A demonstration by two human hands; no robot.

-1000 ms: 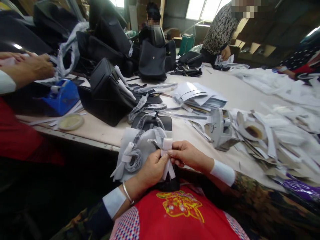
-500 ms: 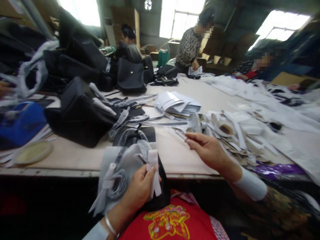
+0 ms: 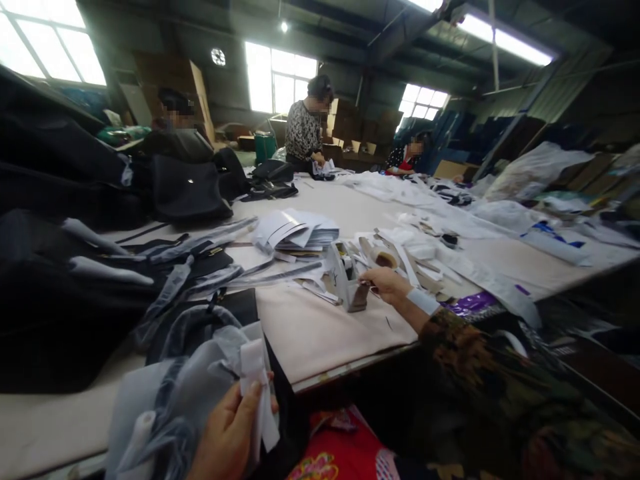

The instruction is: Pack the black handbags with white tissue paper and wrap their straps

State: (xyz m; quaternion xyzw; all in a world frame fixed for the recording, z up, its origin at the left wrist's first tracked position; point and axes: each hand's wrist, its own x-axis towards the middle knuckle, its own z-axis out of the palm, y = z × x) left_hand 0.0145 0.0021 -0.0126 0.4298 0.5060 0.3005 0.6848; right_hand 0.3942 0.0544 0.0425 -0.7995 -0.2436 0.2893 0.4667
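Note:
My left hand [image 3: 230,423] grips a folded white strip [image 3: 255,373], thumb on top, against a bag strap covered in clear film. The strap belongs to a black bag [image 3: 283,400] at the table's near edge, partly hidden by my hand. Translucent wrapping sheet [image 3: 135,387] lies over its front, with a second rolled white piece [image 3: 137,440] at lower left. My right hand [image 3: 385,283] reaches out to the grey tape dispenser [image 3: 350,287]. Its fingers are pinched together at the dispenser's near end; whatever lies between them is too small to make out.
A stack of white sheets [image 3: 305,233] lies behind the dispenser. Beside it are a cardboard-cored roll [image 3: 385,259] and scraps. Black bags [image 3: 185,187] crowd the left, with film-wrapped straps [image 3: 180,287] nearby. Several people work around the far side, one standing [image 3: 305,127].
My right hand has moved forward from above the bare tabletop to the tape dispenser. My left hand keeps hold of the white strip. The camera view has swung right.

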